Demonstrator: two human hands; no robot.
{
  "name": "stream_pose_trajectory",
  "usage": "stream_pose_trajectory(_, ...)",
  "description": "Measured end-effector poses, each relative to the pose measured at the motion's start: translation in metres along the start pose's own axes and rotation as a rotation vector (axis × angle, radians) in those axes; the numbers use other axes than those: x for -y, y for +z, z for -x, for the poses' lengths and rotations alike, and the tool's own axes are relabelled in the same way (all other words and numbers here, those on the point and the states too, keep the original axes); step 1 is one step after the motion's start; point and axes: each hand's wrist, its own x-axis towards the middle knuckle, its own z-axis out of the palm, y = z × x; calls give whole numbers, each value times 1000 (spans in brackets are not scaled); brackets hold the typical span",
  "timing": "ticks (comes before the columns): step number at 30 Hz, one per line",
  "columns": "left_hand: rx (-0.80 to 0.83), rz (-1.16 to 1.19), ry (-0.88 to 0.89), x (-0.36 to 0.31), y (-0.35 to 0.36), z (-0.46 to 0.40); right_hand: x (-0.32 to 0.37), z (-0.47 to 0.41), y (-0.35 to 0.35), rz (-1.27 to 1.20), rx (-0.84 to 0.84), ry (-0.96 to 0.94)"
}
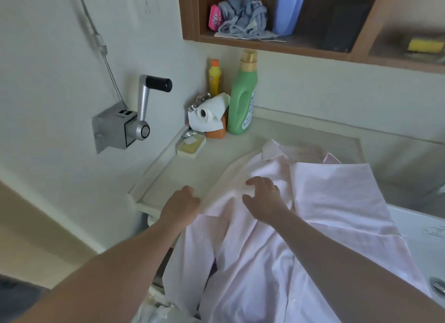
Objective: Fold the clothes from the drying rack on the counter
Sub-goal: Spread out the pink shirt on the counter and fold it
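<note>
Here my left hand (181, 206) pinches the pink shirt (325, 202) at its left edge (to fold it inward, I judge), while my right hand (263, 198) presses, fingers loosely spread, anchoring it mid-worktop (192, 168).

Soft pink cloth shirt (325, 202), smooth matt counter (192, 171), brushed metal crank (142, 110), glossy plastic bottle (242, 101)

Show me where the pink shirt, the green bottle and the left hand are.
pink shirt (337, 190): head view, on the flat folded panel at its right.
green bottle (243, 101): head view, on the middle of its body.
left hand (181, 206): head view, on the back of the hand.
</note>
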Motion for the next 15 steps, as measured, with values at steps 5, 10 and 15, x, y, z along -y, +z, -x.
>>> stream_pose_trajectory(5,157,-6,31,-3,-2,-40,4,-31,24,-16,-65,116)
stream_pose_trajectory(10,288,-236,204,-15,2,-59,-11,-44,32,-16,-192,252)
stream_pose_trajectory(15,127,-235,238,-18,-19,-79,-43,-38,33,44,-206,298)
